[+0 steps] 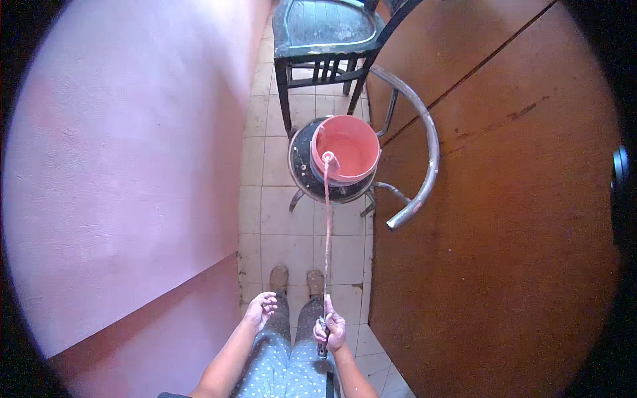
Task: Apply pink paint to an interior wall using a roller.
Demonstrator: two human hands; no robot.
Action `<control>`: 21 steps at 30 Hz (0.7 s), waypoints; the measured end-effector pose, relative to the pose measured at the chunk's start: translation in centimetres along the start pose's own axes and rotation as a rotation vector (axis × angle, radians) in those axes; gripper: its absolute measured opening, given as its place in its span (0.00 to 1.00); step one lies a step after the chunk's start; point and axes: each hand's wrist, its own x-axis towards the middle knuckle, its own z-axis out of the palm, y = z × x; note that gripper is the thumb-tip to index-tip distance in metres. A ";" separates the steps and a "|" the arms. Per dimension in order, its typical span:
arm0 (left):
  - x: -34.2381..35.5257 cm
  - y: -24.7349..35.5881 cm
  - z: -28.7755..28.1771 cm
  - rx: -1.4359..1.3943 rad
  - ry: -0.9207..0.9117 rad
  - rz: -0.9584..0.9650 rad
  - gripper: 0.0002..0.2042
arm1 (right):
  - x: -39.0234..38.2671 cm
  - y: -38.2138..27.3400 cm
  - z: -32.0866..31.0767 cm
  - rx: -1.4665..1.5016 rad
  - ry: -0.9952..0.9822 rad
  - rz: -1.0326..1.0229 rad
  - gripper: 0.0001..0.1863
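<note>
My right hand is wrapped round the dark grip of a long-handled paint roller, with one finger stretched along the pole. The pole runs straight away from me, and its pink-coated roller end reaches over the near rim into a pink bucket. Pink paint coats the bucket's inside; whether the roller touches it, I cannot tell. Beneath the bucket is a round, dark, paint-spotted seat. My left hand hangs free at the left, holding nothing, its fingers loosely bent and slightly apart.
A dark green chair stands beyond the bucket. A bent metal tube curves out at its right. The pink-painted wall rises on the left and a brown wooden panel on the right. Pale tiles cover the narrow floor.
</note>
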 end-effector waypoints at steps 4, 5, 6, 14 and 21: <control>-0.6 1.2 1.0 -0.002 -0.051 0.016 0.15 | -1.0 -0.2 1.6 0.024 -0.030 -0.024 0.31; -0.9 1.4 1.4 -0.006 -0.061 0.025 0.15 | -1.3 -0.4 1.8 0.028 -0.040 -0.028 0.31; -1.2 1.7 1.8 0.004 -0.059 0.039 0.14 | -1.7 -0.6 2.1 0.018 -0.049 -0.036 0.31; -3.1 4.4 3.0 0.008 -0.097 0.089 0.13 | -3.7 -3.4 4.1 -0.109 -0.119 -0.002 0.31; -5.7 7.9 5.1 0.071 -0.056 0.154 0.12 | -2.6 -5.9 4.9 0.269 -0.256 0.052 0.27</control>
